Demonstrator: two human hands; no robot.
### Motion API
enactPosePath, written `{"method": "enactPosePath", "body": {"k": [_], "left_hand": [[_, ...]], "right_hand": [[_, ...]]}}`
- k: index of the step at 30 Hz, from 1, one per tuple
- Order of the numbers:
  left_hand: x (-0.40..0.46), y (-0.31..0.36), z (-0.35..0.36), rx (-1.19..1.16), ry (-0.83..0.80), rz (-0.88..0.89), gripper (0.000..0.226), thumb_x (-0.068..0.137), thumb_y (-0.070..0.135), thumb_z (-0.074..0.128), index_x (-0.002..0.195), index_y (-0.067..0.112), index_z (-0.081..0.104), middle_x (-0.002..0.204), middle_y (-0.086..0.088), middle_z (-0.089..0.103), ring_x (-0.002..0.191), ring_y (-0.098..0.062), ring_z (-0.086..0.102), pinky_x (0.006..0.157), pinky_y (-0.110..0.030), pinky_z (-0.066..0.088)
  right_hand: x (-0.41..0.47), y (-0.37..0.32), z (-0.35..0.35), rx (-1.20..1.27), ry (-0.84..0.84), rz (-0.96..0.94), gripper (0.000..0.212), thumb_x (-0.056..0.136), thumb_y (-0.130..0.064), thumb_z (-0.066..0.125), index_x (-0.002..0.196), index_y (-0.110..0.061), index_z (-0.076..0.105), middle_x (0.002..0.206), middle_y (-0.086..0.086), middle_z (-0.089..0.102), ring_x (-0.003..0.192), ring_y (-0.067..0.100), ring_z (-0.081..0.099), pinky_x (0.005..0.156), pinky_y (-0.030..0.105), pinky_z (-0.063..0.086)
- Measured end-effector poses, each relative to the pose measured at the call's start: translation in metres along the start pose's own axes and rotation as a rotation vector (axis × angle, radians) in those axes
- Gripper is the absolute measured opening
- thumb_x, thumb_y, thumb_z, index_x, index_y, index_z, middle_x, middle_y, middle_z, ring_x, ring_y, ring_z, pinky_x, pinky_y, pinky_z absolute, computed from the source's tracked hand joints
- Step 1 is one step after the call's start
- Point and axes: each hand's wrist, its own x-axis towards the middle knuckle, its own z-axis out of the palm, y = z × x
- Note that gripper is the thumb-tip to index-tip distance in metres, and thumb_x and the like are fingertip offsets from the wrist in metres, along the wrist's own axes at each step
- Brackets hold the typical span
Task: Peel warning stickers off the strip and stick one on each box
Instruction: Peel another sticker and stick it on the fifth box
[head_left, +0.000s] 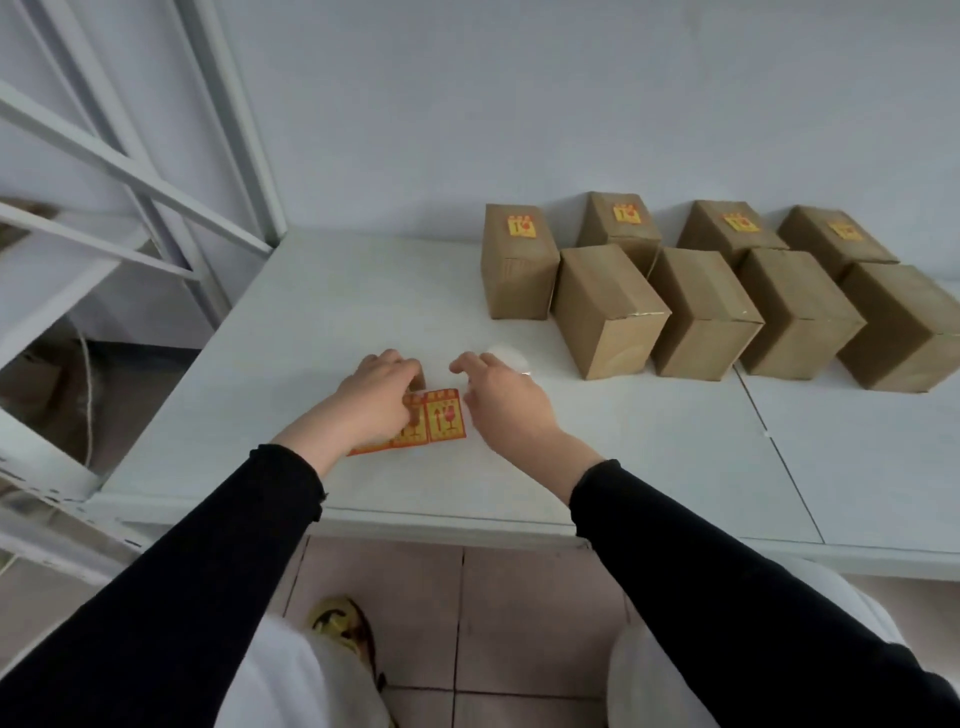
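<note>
An orange-and-yellow sticker strip (444, 417) lies flat on the white table (322, 322) near its front edge. My left hand (376, 400) rests on the strip's left part with fingers curled, holding it down. My right hand (501, 402) hovers just right of the strip's end, fingers apart and holding nothing. Several brown cardboard boxes stand at the back right in two rows. The back-row boxes, such as the leftmost (517, 275), carry a yellow sticker (521, 226) on top. The front-row boxes, such as the nearest (608, 312), have bare tops.
A pale round object (506, 355) lies on the table just beyond my right hand. White metal shelving (130, 208) stands to the left of the table. A wall runs behind the boxes. Tiled floor and a shoe (343, 623) show below the table edge.
</note>
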Motion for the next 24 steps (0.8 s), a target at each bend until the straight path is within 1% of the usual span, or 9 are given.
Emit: {"method": "enactPosePath", "body": {"k": [2, 4, 6, 7, 10, 13, 16, 19, 24], "left_hand": [[-0.002, 0.003, -0.008, -0.167, -0.013, -0.009, 0.014, 0.093, 0.01, 0.06, 0.103, 0.021, 0.06, 0.104, 0.0, 0.062, 0.099, -0.021, 0.057, 0.077, -0.033, 0.047], [-0.005, 0.006, -0.019, -0.409, -0.034, 0.009, 0.012, 0.094, 0.009, 0.063, 0.096, 0.021, 0.064, 0.088, 0.002, 0.068, 0.082, -0.018, 0.062, 0.069, -0.031, 0.045], [-0.011, 0.012, -0.031, -0.584, -0.038, 0.02, 0.013, 0.095, 0.008, 0.063, 0.097, 0.018, 0.07, 0.085, 0.0, 0.071, 0.075, -0.015, 0.064, 0.071, -0.03, 0.048], [-0.015, 0.015, -0.035, -0.638, -0.038, 0.026, 0.013, 0.096, 0.008, 0.062, 0.097, 0.017, 0.071, 0.084, 0.0, 0.071, 0.073, -0.013, 0.065, 0.071, -0.03, 0.049], [-0.022, 0.028, -0.042, -0.779, -0.024, 0.077, 0.013, 0.096, 0.009, 0.062, 0.094, 0.016, 0.073, 0.084, -0.001, 0.072, 0.073, -0.01, 0.065, 0.072, -0.028, 0.05], [-0.025, 0.038, -0.047, -0.844, -0.016, 0.13, 0.011, 0.096, 0.014, 0.063, 0.096, 0.016, 0.074, 0.087, -0.003, 0.074, 0.079, -0.013, 0.067, 0.077, -0.03, 0.051], [-0.027, 0.046, -0.048, -0.845, -0.004, 0.162, 0.011, 0.096, 0.019, 0.064, 0.095, 0.019, 0.075, 0.089, -0.002, 0.075, 0.081, -0.012, 0.068, 0.078, -0.029, 0.052], [-0.027, 0.052, -0.05, -0.858, 0.006, 0.185, 0.011, 0.096, 0.022, 0.065, 0.094, 0.021, 0.076, 0.091, -0.002, 0.076, 0.083, -0.012, 0.069, 0.08, -0.029, 0.052], [-0.026, 0.06, -0.05, -0.912, -0.02, 0.212, 0.011, 0.094, 0.022, 0.066, 0.088, 0.02, 0.074, 0.084, 0.001, 0.074, 0.078, -0.01, 0.067, 0.076, -0.027, 0.05]], "right_hand": [[0.0, 0.005, -0.01, 0.087, 0.029, 0.021, 0.036, 0.098, -0.011, 0.046, 0.13, -0.024, 0.054, 0.118, 0.001, 0.062, 0.096, 0.027, 0.063, 0.074, 0.037, 0.052], [-0.002, 0.01, -0.025, 0.183, 0.084, 0.007, 0.03, 0.098, -0.013, 0.049, 0.126, -0.022, 0.058, 0.107, -0.003, 0.063, 0.089, 0.017, 0.058, 0.071, 0.032, 0.047], [-0.007, 0.015, -0.042, 0.233, 0.17, -0.062, 0.025, 0.096, -0.016, 0.056, 0.12, -0.023, 0.059, 0.104, -0.008, 0.062, 0.076, 0.007, 0.053, 0.068, 0.029, 0.039], [-0.01, 0.017, -0.051, 0.25, 0.213, -0.097, 0.023, 0.095, -0.016, 0.059, 0.116, -0.023, 0.058, 0.105, -0.01, 0.062, 0.07, 0.001, 0.051, 0.066, 0.029, 0.04], [-0.02, 0.022, -0.069, 0.29, 0.314, -0.158, 0.016, 0.092, -0.016, 0.066, 0.105, -0.021, 0.058, 0.11, -0.009, 0.055, 0.067, 0.006, 0.057, 0.062, 0.024, 0.045], [-0.024, 0.024, -0.076, 0.337, 0.34, -0.189, 0.007, 0.094, -0.015, 0.066, 0.099, -0.02, 0.065, 0.106, -0.007, 0.051, 0.071, 0.008, 0.057, 0.062, 0.015, 0.043], [-0.026, 0.026, -0.076, 0.373, 0.327, -0.205, 0.011, 0.098, -0.015, 0.06, 0.103, -0.019, 0.069, 0.101, -0.006, 0.057, 0.078, 0.007, 0.058, 0.066, 0.013, 0.045], [-0.028, 0.028, -0.076, 0.425, 0.308, -0.174, 0.012, 0.098, -0.015, 0.061, 0.106, -0.02, 0.068, 0.097, -0.011, 0.06, 0.079, 0.005, 0.059, 0.065, 0.011, 0.044], [-0.031, 0.034, -0.077, 0.607, 0.284, -0.119, 0.009, 0.094, -0.015, 0.067, 0.102, -0.022, 0.068, 0.093, -0.011, 0.065, 0.077, 0.009, 0.059, 0.061, 0.021, 0.045]]}}
